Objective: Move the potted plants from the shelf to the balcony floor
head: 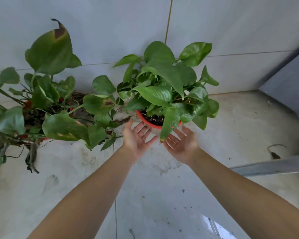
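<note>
Currently: leafy green pothos in round red plastic pot [160, 124] on grey tiled balcony floor [231, 131], beside wall. Left hand [136, 138], right hand [183, 144]: grip open, empty, palms up just beside pot, likely releasing it.

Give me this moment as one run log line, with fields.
left hand: open | right hand: open | red pot: on floor by wall, not gripped | second plant: beside it

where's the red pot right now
In the head view the red pot stands on the floor by the wall, just beyond both open hands, right of the bigger plant.
</note>
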A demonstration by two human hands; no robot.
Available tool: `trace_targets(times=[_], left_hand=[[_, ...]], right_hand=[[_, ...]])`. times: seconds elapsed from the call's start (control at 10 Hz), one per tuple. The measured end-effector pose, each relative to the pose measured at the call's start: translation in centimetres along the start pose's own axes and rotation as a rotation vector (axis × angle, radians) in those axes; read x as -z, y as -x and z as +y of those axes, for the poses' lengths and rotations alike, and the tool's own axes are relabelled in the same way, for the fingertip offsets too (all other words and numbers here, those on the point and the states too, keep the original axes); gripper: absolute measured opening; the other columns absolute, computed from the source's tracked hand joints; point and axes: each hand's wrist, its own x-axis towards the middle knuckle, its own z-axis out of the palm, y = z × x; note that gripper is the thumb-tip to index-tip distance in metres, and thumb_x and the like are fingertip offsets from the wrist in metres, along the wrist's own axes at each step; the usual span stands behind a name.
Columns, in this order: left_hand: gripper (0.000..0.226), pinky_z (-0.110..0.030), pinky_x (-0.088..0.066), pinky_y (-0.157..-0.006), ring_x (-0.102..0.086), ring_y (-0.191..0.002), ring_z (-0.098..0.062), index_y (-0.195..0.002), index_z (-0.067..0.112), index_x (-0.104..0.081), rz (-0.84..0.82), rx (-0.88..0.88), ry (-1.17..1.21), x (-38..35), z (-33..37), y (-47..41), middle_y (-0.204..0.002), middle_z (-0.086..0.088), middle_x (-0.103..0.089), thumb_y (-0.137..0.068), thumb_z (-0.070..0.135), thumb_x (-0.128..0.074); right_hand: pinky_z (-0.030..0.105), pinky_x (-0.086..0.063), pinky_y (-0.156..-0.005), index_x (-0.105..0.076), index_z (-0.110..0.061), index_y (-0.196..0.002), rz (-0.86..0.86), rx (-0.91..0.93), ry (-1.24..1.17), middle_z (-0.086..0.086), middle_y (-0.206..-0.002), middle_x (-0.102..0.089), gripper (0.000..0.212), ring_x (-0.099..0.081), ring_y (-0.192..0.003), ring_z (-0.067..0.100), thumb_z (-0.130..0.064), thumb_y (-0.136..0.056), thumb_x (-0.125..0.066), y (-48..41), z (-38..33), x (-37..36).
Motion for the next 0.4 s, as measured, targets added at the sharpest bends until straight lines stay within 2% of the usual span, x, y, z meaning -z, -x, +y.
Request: trace_targets(times=[0.1, 0.2, 0.3, 0.4], left_hand=[[0.063, -0.048, -0.042, -0.104, -0.049, -0.129, -0.029, -0.137, 0.012, -0.05, 0.035, 0.021, -0.077, -0.1, 0.0, 0.4, -0.14, -0.012, -0.054, -0.094, 0.055, -0.035], [0.056, -0.043, -0.042, -0.105, -0.048, -0.129, -0.03, -0.14, 0.011, -0.045, 0.149, 0.048, -0.274, -0.6, 0.0, 2.4, -0.142, -0.014, -0.051, -0.097, 0.047, -0.035], [0.044, -0.035, -0.046, -0.092, -0.052, -0.122, -0.027, -0.135, 0.01, -0.048, 0.249, 0.111, -0.561, -2.1, 0.7, 6.5, -0.138, -0.013, -0.054, -0.099, 0.032, -0.039], [0.038, -0.033, -0.047, -0.087, -0.056, -0.105, -0.025, -0.13, 0.008, -0.052, 0.287, 0.149, -0.7, -5.0, 2.3, 12.0, -0.125, -0.013, -0.06, -0.097, 0.026, -0.044]], right_hand=[[0.043, -0.042, -0.106, -0.056, -0.016, -0.127, 0.023, -0.007, 0.057, 0.015, -0.129, -0.059, 0.043, -0.056, -0.118, 0.029, -0.043, -0.096, -0.042, 0.5, -0.2, -0.2], [0.04, -0.043, -0.102, -0.051, -0.014, -0.131, 0.106, -0.032, 0.128, 0.014, -0.131, -0.056, 0.042, -0.054, -0.116, 0.029, -0.039, -0.099, -0.039, 2.5, -0.2, -0.1], [0.038, -0.045, -0.097, -0.053, -0.01, -0.12, 0.202, -0.1, 0.217, 0.015, -0.125, -0.058, 0.032, -0.056, -0.11, 0.029, -0.031, -0.098, -0.042, 7.6, -0.4, -0.8], [0.036, -0.047, -0.093, -0.057, -0.008, -0.108, 0.254, -0.159, 0.317, 0.012, -0.113, -0.062, 0.026, -0.057, -0.101, 0.026, -0.029, -0.098, -0.044, 14.2, -0.9, -2.3]])
